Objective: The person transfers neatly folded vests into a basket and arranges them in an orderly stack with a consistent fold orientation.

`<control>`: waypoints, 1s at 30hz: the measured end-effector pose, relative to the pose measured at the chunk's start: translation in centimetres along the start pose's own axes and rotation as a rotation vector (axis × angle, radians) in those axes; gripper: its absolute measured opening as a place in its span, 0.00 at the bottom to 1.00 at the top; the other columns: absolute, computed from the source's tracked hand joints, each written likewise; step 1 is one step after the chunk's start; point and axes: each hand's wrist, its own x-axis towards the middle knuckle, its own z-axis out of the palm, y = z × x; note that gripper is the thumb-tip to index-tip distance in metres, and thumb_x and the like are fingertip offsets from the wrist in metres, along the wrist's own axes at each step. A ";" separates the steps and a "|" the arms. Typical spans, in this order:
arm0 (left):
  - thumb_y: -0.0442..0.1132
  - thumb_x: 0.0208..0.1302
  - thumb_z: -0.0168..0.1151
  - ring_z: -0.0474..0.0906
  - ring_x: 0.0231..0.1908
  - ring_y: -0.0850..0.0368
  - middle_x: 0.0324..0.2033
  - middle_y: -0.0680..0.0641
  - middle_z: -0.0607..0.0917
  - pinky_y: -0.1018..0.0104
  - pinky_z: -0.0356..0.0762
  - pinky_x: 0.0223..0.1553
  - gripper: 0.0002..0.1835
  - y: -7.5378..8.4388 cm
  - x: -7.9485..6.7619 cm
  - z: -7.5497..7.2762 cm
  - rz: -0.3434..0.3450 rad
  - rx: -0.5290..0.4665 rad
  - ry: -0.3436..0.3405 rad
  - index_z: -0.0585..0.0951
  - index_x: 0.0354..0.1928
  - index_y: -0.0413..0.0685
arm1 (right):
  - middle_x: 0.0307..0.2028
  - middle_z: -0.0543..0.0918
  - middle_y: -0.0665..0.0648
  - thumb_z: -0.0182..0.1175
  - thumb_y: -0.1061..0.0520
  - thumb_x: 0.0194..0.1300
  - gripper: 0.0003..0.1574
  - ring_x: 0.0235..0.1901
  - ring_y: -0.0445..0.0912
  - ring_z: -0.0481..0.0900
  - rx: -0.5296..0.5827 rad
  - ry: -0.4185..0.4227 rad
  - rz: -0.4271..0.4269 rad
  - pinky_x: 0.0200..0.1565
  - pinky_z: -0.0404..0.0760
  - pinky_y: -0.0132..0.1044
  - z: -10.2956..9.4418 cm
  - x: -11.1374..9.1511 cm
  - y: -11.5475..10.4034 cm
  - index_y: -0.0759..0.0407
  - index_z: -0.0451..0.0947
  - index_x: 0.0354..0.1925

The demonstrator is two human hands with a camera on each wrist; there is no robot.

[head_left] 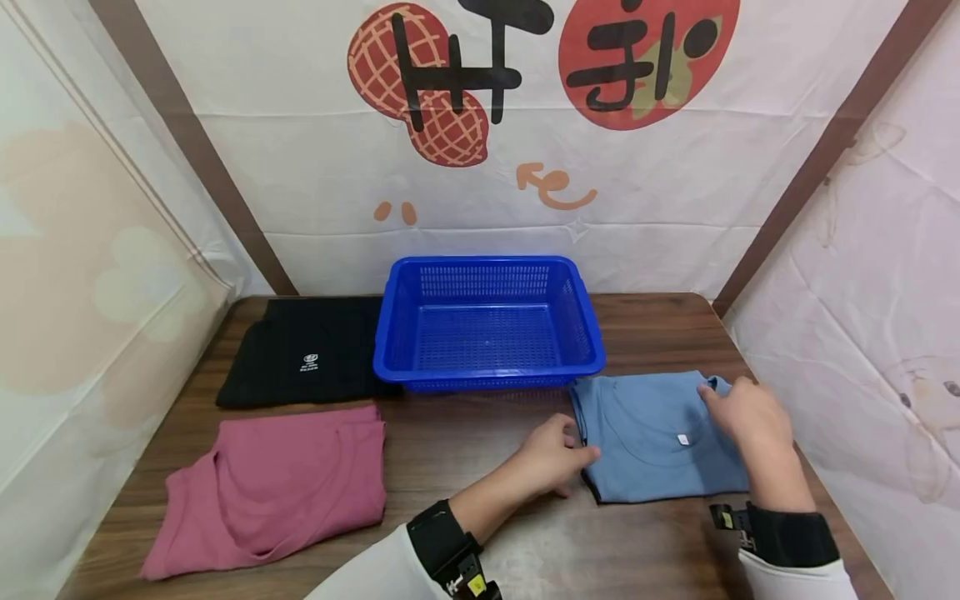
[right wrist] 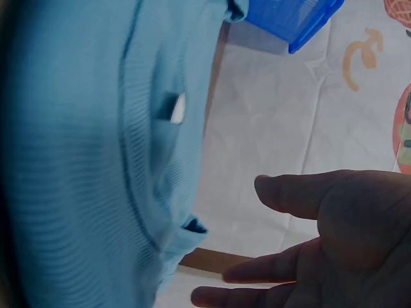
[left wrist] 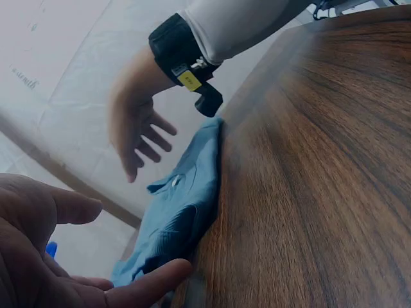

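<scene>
A folded blue garment point(head_left: 652, 433) with a small white label lies at the table's right side, a dark edge showing beneath its lower left corner. My left hand point(head_left: 553, 454) is at its left edge, thumb apart from the fingers; the left wrist view shows the palm point(left wrist: 38, 256) with nothing in it. Over the garment's far right corner hovers my right hand point(head_left: 753, 421). In the right wrist view its fingers point(right wrist: 263, 266) are straight and spread, apart from the blue cloth point(right wrist: 83, 160). Whether my left fingertips touch the cloth I cannot tell.
A blue plastic basket point(head_left: 487, 371) with nothing inside stands at the back middle, against the garment's far left corner. Left of it lies a folded black garment point(head_left: 300, 350) with white print, and a folded pink garment point(head_left: 300, 492) lies nearer. Fabric walls point(head_left: 465, 200) enclose the wooden table point(head_left: 442, 450).
</scene>
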 end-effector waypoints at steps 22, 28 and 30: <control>0.38 0.70 0.65 0.72 0.64 0.32 0.65 0.30 0.72 0.46 0.87 0.41 0.39 0.3 2.0 1.2 -0.122 -0.476 -0.139 0.58 0.74 0.28 | 0.57 0.69 0.89 0.54 0.42 0.74 0.46 0.56 0.79 0.71 -0.124 -0.143 -0.036 0.54 0.76 0.67 1.3 1.7 2.3 0.89 0.67 0.58; 0.37 0.68 0.66 0.77 0.55 0.40 0.52 0.39 0.77 0.49 0.88 0.39 0.22 0.3 2.8 1.8 -0.154 -0.461 -0.115 0.74 0.58 0.33 | 0.54 0.73 0.87 0.56 0.41 0.72 0.47 0.50 0.74 0.78 -0.101 -0.161 -0.050 0.50 0.79 0.63 1.2 2.2 2.5 0.90 0.68 0.56; 0.37 0.67 0.66 0.79 0.50 0.44 0.47 0.41 0.78 0.51 0.88 0.37 0.17 0.4 2.9 1.9 -0.154 -0.442 -0.106 0.76 0.53 0.36 | 0.53 0.74 0.87 0.57 0.40 0.72 0.48 0.49 0.74 0.78 -0.086 -0.162 -0.047 0.49 0.79 0.62 1.2 2.3 2.5 0.90 0.68 0.55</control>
